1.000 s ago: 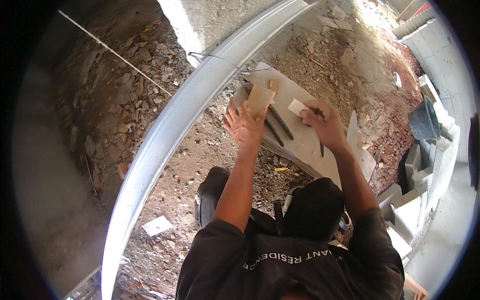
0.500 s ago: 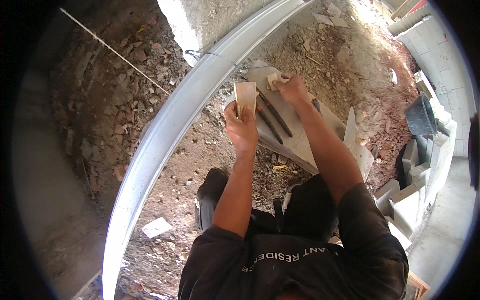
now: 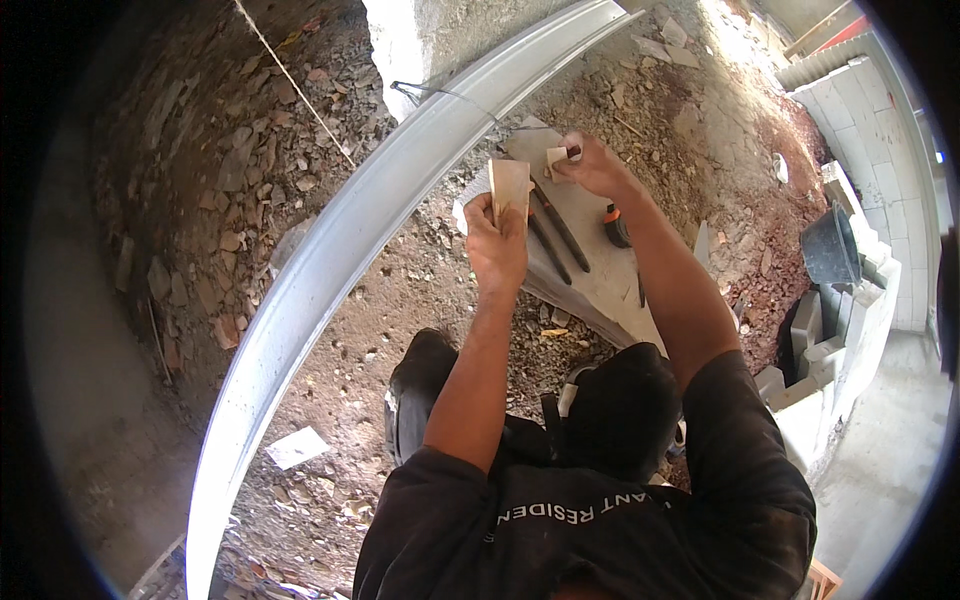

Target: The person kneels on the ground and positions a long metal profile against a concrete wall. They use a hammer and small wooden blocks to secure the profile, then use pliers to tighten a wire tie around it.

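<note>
Upright in my left hand (image 3: 498,245) is a flat, pale wooden block (image 3: 511,182), gripped between the thumb and fingers. My right hand (image 3: 602,168), a little farther to the right, pinches a small pale piece (image 3: 556,157) whose material I cannot make out. Both hands are above a grey slab (image 3: 600,285) on the ground. Dark long-handled pliers (image 3: 560,238) with orange marks lie on it between my forearms. A black and orange tape measure (image 3: 614,228) sits beside my right forearm.
A long, light metal channel (image 3: 300,310) runs along my left, with a dark wire looped around it near a concrete block (image 3: 430,40). Rubble (image 3: 240,190) covers the ground beyond. At right stand a dark bucket (image 3: 832,245) and pale building blocks (image 3: 825,370). A white sheet (image 3: 297,448) lies at lower left.
The view has shifted slightly. My right hand has turned and its fingers have moved on the small piece; the tape measure shows more fully. My left hand keeps holding the wooden block.
</note>
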`<state>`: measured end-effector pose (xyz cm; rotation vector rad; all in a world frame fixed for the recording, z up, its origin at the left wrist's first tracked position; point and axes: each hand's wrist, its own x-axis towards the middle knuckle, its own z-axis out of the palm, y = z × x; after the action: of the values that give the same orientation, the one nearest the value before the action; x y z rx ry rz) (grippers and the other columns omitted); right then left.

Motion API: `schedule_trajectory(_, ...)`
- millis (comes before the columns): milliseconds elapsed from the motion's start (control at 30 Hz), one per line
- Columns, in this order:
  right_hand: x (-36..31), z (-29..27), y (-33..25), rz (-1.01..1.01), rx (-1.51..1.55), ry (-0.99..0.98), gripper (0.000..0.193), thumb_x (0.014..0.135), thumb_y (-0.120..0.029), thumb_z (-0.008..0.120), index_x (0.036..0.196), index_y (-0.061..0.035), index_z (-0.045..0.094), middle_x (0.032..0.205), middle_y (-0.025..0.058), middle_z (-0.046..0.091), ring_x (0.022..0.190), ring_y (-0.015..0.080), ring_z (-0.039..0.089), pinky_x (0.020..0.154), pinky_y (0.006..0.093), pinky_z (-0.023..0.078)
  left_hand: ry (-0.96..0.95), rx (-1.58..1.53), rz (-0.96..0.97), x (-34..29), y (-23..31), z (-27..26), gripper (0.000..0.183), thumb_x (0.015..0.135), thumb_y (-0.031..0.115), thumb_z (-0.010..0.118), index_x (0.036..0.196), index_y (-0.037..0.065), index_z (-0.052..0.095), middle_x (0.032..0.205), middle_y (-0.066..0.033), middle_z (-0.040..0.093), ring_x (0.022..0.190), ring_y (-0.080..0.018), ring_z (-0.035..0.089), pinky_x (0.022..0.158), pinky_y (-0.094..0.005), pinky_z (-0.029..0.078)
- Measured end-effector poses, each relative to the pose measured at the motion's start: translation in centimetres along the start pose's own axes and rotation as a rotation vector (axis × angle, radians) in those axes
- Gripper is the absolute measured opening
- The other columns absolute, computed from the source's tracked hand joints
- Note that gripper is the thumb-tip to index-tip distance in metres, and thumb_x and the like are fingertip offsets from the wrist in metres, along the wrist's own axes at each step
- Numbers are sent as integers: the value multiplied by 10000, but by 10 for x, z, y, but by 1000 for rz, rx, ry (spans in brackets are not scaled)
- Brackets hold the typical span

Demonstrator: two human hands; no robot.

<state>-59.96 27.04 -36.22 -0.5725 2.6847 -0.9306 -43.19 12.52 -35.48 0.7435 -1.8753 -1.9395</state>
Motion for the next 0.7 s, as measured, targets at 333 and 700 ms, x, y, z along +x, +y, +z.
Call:
schedule_trajectory(333,-60,-46,-59,58,446,-100,332,819,-124,672,1107,30,612,864,56,649,729,105,597,667,241,490,-83,-292,61,7,-26,4,334,942,158,530,1207,-43,496,960,-115,636,825,-153,602,713,-307,497)
schedule_trajectory(700,-82,-42,-68,-83,479,-109,329,862,-123,657,1165,-1,618,1042,67,631,903,117,589,791,255,492,-312,-440,59,-11,11,12,340,921,121,597,1227,4,506,1016,-51,623,929,-98,555,797,-227,457)
